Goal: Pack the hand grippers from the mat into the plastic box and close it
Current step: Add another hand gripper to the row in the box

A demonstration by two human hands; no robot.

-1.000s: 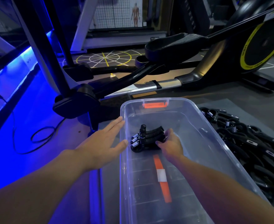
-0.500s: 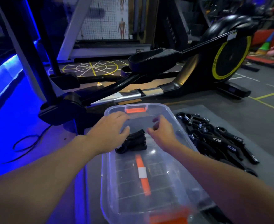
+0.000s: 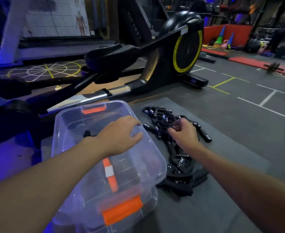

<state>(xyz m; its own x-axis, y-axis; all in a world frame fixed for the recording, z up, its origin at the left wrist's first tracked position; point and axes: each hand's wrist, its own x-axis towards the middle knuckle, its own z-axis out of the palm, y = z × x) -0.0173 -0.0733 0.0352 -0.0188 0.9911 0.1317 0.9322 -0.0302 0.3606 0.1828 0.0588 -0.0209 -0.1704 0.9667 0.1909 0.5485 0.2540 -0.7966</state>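
A clear plastic box (image 3: 66, 121) with orange latches stands open on the floor at the left of a grey mat (image 3: 222, 165). A few black hand grippers (image 3: 88, 133) lie inside it, mostly hidden by my left arm. My left hand (image 3: 120, 133) hovers over the box's right rim with fingers relaxed, holding nothing. A heap of several black hand grippers (image 3: 163, 121) lies on the mat right of the box. My right hand (image 3: 183, 133) reaches over this heap, fingers loosely bent down toward it, gripping nothing that I can see.
An elliptical trainer (image 3: 180, 52) with a yellow-ringed wheel stands behind the box and mat, its rails (image 3: 94, 96) close to the box's far end. Grey floor with painted lines (image 3: 264, 98) stretches to the right. Cones and weights (image 3: 225, 39) sit far back.
Both hands left the grippers inside the box and moved right. My right hand now reaches over the heap on the mat; my left hand is at the box's right rim. The view swung right.
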